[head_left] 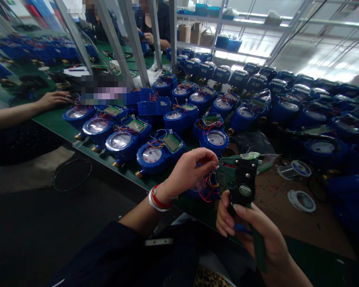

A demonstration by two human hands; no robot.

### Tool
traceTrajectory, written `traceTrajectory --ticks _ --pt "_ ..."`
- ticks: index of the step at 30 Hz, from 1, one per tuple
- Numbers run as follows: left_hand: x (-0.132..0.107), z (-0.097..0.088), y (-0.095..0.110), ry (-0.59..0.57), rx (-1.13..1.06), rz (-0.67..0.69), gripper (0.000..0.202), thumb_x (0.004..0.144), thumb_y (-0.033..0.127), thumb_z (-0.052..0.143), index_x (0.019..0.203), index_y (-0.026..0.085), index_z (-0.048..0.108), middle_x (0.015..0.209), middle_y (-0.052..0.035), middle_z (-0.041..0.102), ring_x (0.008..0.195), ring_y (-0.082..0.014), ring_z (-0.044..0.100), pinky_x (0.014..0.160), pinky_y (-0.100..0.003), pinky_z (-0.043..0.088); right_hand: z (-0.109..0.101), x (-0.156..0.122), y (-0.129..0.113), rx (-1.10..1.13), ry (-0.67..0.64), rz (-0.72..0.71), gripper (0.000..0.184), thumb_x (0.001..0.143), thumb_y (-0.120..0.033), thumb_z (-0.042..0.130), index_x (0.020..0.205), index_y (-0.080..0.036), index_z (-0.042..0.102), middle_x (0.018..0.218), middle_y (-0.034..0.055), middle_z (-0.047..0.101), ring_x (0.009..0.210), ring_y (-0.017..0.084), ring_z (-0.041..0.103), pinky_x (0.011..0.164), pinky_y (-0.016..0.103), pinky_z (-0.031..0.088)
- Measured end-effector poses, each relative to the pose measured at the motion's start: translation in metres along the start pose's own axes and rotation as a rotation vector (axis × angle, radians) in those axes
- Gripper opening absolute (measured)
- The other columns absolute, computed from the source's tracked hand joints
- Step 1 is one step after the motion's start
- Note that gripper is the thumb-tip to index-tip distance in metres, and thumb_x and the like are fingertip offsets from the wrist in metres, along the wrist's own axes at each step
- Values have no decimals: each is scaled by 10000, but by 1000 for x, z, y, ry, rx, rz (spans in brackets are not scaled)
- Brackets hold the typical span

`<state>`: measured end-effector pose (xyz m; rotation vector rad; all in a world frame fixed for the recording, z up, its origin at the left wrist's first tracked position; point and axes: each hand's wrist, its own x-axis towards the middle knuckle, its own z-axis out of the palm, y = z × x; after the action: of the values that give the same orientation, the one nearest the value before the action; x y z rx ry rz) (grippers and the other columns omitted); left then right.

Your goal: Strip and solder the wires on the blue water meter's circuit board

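Observation:
My left hand [196,165] is closed in a pinch, its thumb and fingertips on the end of a thin wire at the jaws of a wire stripper [242,175]. That tool is green and black, and my right hand [260,227] is wrapped round its handles. Loose red, white and orange wires [208,190] hang just below my left fingertips. They come from a blue water meter partly hidden behind my left hand and the stripper. Close beyond stand a blue meter with a small display [152,155] and another with a round dial [216,138].
Rows of blue meters [130,133] fill the green bench. On a brown board [275,223] at right lie a solder spool [294,170] and a white ring [301,200]. Clear plastic bags [253,145] lie behind. Another person's hand [55,99] rests at left. Metal posts [134,44] rise behind.

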<state>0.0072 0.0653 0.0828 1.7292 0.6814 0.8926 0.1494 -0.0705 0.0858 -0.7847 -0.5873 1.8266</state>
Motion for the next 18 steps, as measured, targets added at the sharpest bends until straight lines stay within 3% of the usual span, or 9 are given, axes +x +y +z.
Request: traceTrajectory --ticks 5,10,14,18 --pt "0 0 2 -8 12 -7 132 880 278 555 865 158 609 835 -29 610 760 -121 560 694 -242 479 5 3 2 19 31 -17 146 881 -298 556 906 -154 559 629 -5 422 530 100 406 535 238 380" --pt "0 1 2 -10 12 -30 137 878 287 562 858 157 598 798 -15 592 727 -108 534 659 -222 454 3 2 4 99 -4 -42 116 911 -270 522 861 -170 551 579 -45 343 434 50 270 439 174 291" --pt "0 1 1 1 -9 -54 130 877 279 558 858 156 596 798 -15 595 728 -108 540 666 -225 450 5 -3 1 82 -28 -65 184 865 -330 545 955 -171 567 702 16 441 594 116 428 597 263 409" --pt "1 1 0 23 -33 -63 129 867 279 570 852 154 595 797 -18 600 731 -111 551 681 -232 458 4 -10 -3 41 23 -133 244 839 -346 542 1011 -177 581 793 58 475 750 190 467 767 365 421"
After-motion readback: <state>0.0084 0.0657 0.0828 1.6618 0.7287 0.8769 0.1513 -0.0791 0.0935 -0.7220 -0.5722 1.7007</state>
